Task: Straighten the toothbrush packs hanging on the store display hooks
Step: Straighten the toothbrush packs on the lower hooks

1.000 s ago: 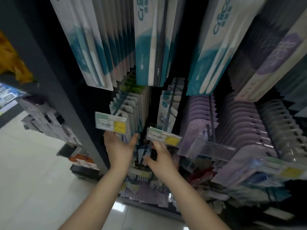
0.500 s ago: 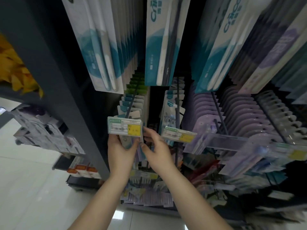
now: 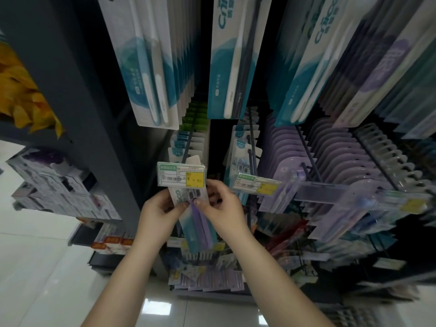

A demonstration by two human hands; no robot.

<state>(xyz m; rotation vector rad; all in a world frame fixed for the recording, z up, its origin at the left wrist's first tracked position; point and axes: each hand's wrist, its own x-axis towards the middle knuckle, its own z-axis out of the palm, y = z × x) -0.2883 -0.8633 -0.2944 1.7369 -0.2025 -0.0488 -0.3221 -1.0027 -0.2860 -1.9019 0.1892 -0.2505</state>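
Front toothbrush pack (image 3: 197, 220) — white, teal and purple — hangs tilted below its hook's price tag (image 3: 180, 174).

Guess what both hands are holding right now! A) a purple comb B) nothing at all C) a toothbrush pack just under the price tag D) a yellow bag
C: the left hand and the right hand both pinch the front toothbrush pack, which hangs just below the price tag with the yellow square.
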